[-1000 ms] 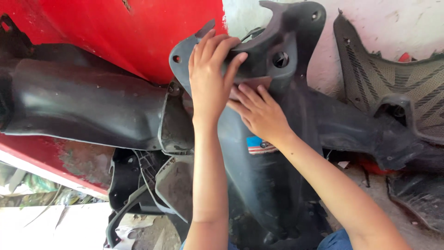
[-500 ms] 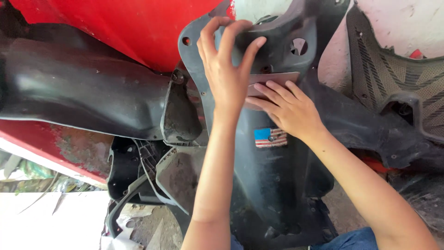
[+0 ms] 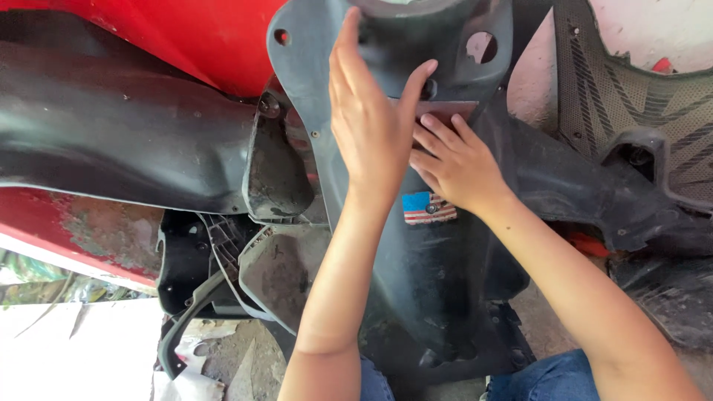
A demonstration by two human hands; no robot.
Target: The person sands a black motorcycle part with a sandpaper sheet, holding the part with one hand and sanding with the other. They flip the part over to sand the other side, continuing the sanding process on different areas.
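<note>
— Where is the panel against the hands?

— The grey panel [image 3: 438,297] stands upright right in front of the person, its lower end down between the knees in blue jeans [image 3: 546,375], its top running up out of the frame. Both hands are on its upper half.

— What is the left hand doing?

— The left hand [image 3: 368,119] lies flat on the panel, fingers straight and together, pointing up, thumb spread to the right. It is wide open and grips nothing; it only presses on the plastic, just below the panel's curved top edge.

— And the right one?

— The right hand [image 3: 457,163] sits just beside the left, lower and to the right, the two touching or nearly so. Its fingers are loosely spread and rest on a small reddish-brown plate [image 3: 445,111] set on the panel. I cannot tell whether it pinches the plate or only pushes on it. No closed grasp shows.

— Anything else on the panel itself?

— A striped sticker [image 3: 429,209] just under the right hand, and a round hole [image 3: 481,46] above it, to the right of the left hand's fingertips.

— What lies round about?

— To the left, a red body part [image 3: 193,37] with a long black cover [image 3: 111,126] across it. Below that, more black plastic pieces [image 3: 193,260] on the ground. To the right, a black grille [image 3: 631,111] leans against a pale wall [image 3: 653,33].
</note>
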